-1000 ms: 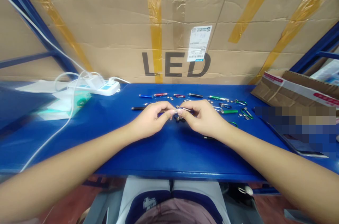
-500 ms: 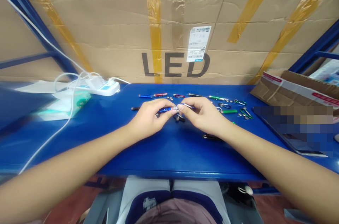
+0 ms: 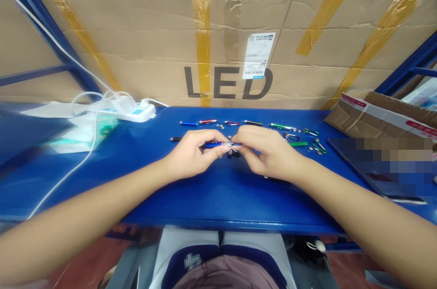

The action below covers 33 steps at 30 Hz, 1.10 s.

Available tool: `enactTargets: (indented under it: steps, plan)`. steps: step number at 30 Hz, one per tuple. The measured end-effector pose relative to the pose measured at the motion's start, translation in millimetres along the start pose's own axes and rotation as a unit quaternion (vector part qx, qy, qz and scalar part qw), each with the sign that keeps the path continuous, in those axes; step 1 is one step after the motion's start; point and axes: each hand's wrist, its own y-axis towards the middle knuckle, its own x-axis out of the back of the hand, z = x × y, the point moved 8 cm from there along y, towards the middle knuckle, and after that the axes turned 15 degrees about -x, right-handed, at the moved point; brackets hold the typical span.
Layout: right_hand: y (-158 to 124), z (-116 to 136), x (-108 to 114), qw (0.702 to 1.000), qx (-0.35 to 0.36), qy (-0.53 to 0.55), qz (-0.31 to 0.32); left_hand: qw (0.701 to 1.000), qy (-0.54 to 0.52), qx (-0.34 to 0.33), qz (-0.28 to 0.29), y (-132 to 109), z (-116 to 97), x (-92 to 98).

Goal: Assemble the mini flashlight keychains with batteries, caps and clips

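My left hand (image 3: 193, 152) and my right hand (image 3: 268, 152) meet over the middle of the blue table (image 3: 191, 193). Both pinch a small blue pen-shaped flashlight (image 3: 218, 144) with a silver ring, the left on its body, the right on its end. Under them lie small dark parts (image 3: 233, 154). Behind the hands sits a row of small flashlights: blue (image 3: 188, 123), red (image 3: 207, 121), black (image 3: 253, 123) and green (image 3: 280, 126). Carabiner clips (image 3: 317, 145) and tiny round batteries lie to the right.
A white power strip (image 3: 134, 112) with plugs and white cables sits at the back left beside a green and white packet (image 3: 85, 136). A large cardboard box marked LED (image 3: 228, 52) walls the back. An open cardboard box (image 3: 382, 118) and a dark flat panel (image 3: 375, 170) occupy the right.
The blue flashlight has come into plain view between my hands. My right hand has closed round its end and shifted slightly left. The head camera tipped up a little.
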Motion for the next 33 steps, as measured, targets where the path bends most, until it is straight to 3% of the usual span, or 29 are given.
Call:
enactTargets:
  steps: [4, 8, 10, 13, 15, 16, 18, 20, 21, 24, 26, 29, 33]
  plan:
    - [1.7, -2.2, 0.9, 0.998, -0.046, 0.049, -0.004, 0.999, 0.034, -0.024, -0.005, -0.2, -3.5, 3.1]
    - [2.9, -16.8, -7.8, 0.967, -0.192, 0.167, 0.024, 0.991, 0.109, -0.075, 0.001, -0.4, -12.1, 5.9]
    - [-0.4, -26.6, -19.2, 0.919, -0.276, 0.273, 0.064, 0.983, 0.145, -0.111, 0.011, -1.0, -17.2, 5.3]
    - [-8.8, -34.1, -40.6, 0.800, -0.370, 0.452, 0.133, 0.972, 0.175, -0.152, 0.026, -2.9, -21.4, 2.2]
    - [-11.8, -34.2, -49.5, 0.734, -0.396, 0.528, 0.160, 0.969, 0.183, -0.160, 0.032, -3.5, -21.4, 0.2]
    - [-12.1, -33.8, -51.7, 0.716, -0.401, 0.547, 0.168, 0.970, 0.184, -0.156, 0.032, -3.3, -20.7, -0.3]
    - [-11.1, -33.8, -53.1, 0.707, -0.405, 0.553, 0.176, 0.975, 0.175, -0.136, 0.022, -1.8, -18.4, -0.2]
    - [-9.4, -35.0, -51.5, 0.725, -0.408, 0.526, 0.177, 0.983, 0.153, -0.102, 0.003, 0.3, -15.0, 0.7]
    - [-7.8, -36.2, -48.3, 0.750, -0.404, 0.496, 0.168, 0.987, 0.137, -0.081, -0.008, 1.2, -12.6, 1.0]
    - [0.7, -35.2, -28.8, 0.877, -0.336, 0.325, 0.109, 0.997, 0.068, -0.007, -0.038, 1.5, -1.5, 0.6]
    - [4.7, -29.9, -16.8, 0.940, -0.272, 0.196, 0.066, 0.998, 0.018, 0.035, -0.053, -0.1, 7.4, -0.8]
    - [5.4, -29.6, -12.8, 0.965, -0.233, 0.103, 0.055, 0.995, -0.050, 0.068, -0.057, -2.5, 18.3, -4.8]
    - [6.3, -28.5, -15.1, 0.978, -0.173, 0.086, 0.077, 0.991, -0.103, 0.086, -0.031, -4.9, 25.9, -12.4]
